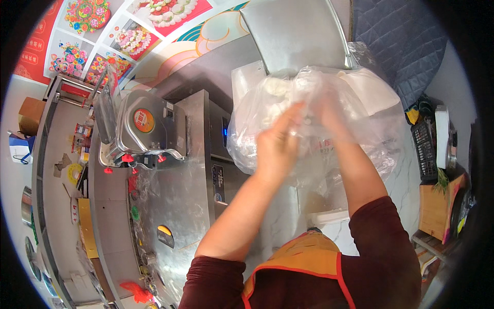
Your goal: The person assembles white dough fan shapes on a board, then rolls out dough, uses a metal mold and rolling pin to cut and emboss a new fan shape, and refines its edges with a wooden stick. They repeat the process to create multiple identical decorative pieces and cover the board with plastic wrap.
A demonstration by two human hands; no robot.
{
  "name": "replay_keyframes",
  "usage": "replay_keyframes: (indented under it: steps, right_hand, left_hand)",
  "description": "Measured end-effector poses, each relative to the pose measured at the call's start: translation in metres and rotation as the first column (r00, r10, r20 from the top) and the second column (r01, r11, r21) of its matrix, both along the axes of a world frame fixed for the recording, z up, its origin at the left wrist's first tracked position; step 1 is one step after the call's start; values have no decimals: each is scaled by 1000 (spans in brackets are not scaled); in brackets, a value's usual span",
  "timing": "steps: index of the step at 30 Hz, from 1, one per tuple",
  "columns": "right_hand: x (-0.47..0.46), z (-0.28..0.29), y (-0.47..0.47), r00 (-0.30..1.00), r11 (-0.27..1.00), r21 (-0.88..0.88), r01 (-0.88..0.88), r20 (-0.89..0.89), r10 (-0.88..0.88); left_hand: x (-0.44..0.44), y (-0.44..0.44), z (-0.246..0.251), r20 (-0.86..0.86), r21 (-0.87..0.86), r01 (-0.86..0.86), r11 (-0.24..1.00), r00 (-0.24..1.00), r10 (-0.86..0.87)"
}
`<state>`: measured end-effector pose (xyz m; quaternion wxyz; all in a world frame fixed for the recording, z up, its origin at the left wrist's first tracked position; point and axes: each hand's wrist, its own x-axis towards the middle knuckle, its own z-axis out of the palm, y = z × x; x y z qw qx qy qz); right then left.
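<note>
A large clear plastic bag (247, 143) spreads out in front of me, bearing some red writing. Pale white lumps that look like dough (278, 87) show through its film on the left. My left hand (278, 143) is at the near side of the bag, its fingers curled on a bit of the film. Beside it, farther in and to the right, my right hand (329, 110) is blurred by motion and partly veiled by the plastic; its grip is hard to make out. A white cloth or sheet (372, 90) lies at the bag's right.
A metal machine (154, 119) with red knobs stands left on a steel counter (181, 208). A yellow-handled scraper (165, 236) lies on that counter. Beyond the bag is a steel lid or panel (297, 34). At right are a black crate (423, 150) and a wooden board (440, 208).
</note>
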<state>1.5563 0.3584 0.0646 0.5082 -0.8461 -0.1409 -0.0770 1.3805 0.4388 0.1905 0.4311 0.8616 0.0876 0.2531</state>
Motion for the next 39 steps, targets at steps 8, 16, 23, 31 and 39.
replay_keyframes:
  steps: [8,16,23,31,39]
  right_hand:
    - [-8,-37,-3,954,932,-354,74,298,38]
    - [-177,-65,-135,830,770,-337,-542,-355,429]
    - [-129,-36,-154,904,986,-118,117,425,-56]
    - [-215,-198,-149,451,210,-403,-891,-841,299]
    - [-341,-192,-132,-124,-561,-26,-828,-966,229]
  left_hand:
    - [-37,-21,-120,-770,285,551,784,619,-155]
    - [-58,46,-179,-709,583,461,670,691,142]
    - [-75,36,-178,-695,548,368,751,700,164]
    - [-235,-14,-187,-840,59,136,989,542,-25]
    - [-519,-99,-194,-650,-707,-471,528,727,-222]
